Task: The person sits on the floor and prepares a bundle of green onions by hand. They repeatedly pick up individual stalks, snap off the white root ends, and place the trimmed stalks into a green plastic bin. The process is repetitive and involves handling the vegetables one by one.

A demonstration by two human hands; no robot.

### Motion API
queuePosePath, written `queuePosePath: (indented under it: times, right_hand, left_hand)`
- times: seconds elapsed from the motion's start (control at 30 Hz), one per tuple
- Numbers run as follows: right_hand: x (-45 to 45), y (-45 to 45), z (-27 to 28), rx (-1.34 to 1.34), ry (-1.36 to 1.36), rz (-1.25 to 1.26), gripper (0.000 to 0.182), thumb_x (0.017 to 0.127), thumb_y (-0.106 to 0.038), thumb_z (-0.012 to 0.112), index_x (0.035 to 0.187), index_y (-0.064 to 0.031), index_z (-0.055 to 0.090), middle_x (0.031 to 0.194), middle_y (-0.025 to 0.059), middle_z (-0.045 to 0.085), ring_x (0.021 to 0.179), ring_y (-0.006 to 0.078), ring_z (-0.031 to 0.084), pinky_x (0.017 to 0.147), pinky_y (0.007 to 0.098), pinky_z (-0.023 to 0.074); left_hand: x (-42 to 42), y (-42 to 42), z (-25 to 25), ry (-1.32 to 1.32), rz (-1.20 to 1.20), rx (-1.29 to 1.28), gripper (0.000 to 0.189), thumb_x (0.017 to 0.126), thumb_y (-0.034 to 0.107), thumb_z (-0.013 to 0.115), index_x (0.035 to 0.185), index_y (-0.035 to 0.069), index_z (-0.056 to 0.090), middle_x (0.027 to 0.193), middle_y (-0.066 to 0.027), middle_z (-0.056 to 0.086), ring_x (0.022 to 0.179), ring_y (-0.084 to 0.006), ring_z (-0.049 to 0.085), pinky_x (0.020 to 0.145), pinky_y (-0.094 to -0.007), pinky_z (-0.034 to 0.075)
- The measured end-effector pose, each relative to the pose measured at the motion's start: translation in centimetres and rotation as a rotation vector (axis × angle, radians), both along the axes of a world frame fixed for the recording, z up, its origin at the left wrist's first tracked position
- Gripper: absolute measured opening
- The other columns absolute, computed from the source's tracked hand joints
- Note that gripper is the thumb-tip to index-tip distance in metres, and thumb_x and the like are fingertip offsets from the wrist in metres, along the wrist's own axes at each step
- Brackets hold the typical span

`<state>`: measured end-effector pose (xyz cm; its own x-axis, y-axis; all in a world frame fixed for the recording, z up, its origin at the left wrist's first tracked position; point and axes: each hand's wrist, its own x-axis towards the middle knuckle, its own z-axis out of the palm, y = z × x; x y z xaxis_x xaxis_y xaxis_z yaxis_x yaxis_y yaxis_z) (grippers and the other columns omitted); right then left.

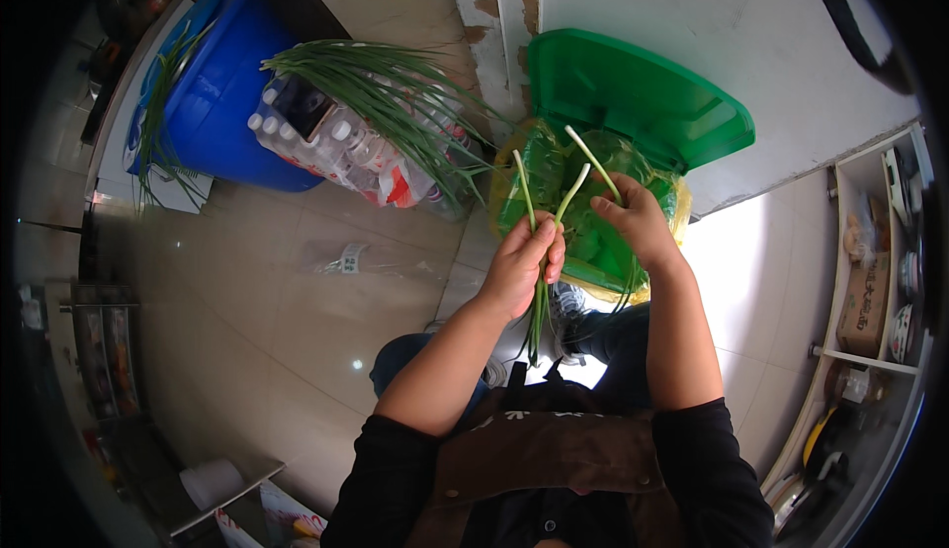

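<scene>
Two green onion stalks point(569, 194) stand up from my left hand point(523, 263), which is closed around them; their long leaves hang below the fist. Between thumb and fingers, my right hand point(635, 214) pinches a third green onion point(589, 151), white end up, its leaves trailing below. Both hands are over a green trash bin point(593, 251) lined with a yellow plastic bag point(680, 211). Its green lid point(637, 92) is raised against a white surface. To the upper left, a large bunch of green onions point(393, 99) lies across a pack of bottles point(356, 140).
A smartphone point(304, 107) rests on the bottles. More green onions point(159, 107) drape over a blue bucket point(230, 103). A clear plastic wrapper point(371, 259) lies on the tiled floor point(296, 326). Open shelves point(864, 359) holding a cardboard box point(864, 307) and cookware stand at right.
</scene>
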<state>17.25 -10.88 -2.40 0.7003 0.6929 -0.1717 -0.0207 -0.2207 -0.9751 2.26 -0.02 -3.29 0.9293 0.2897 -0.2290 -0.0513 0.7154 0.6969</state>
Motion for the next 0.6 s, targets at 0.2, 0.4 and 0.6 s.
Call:
queuePosePath:
  times: [0.2,0.4,0.6]
  right_hand:
    - [-4.6,1.4,1.4,0.293,0.579,0.214,0.026,0.089,-0.021,0.056,0.104,-0.0014,0.058,0.070,-0.0027,0.053,0.059,0.0058,0.051,0.049,0.0182,0.0346]
    - [-7.1,2.4,-0.2,0.297,0.427,0.013,0.029,0.090,-0.015,0.053,0.115,-0.0011,0.055,0.067,-0.0007,0.050,0.056,0.0103,0.052,0.054,0.0224,0.0455]
    - [-6.7,2.0,0.8,0.340,0.508,-0.183,0.014,0.094,-0.019,0.044,0.092,-0.0068,0.049,0.082,0.0027,0.050,0.054,0.0074,0.043,0.049,0.0198,0.0385]
  left_hand:
    - [0.3,0.1,-0.3,-0.031,0.121,0.038,0.015,0.095,0.024,0.045,0.094,0.010,0.048,0.069,0.0011,0.046,0.056,-0.0090,0.043,0.051,-0.0210,0.034]
    - [-0.2,0.6,-0.9,0.034,0.097,0.082,0.025,0.094,0.034,0.045,0.092,0.010,0.053,0.073,0.0005,0.049,0.059,-0.0095,0.045,0.054,-0.0229,0.037]
    - [-0.3,0.2,0.0,0.001,0.032,0.039,0.035,0.095,0.033,0.042,0.109,0.004,0.055,0.091,-0.0043,0.060,0.082,-0.0138,0.056,0.073,-0.0279,0.045]
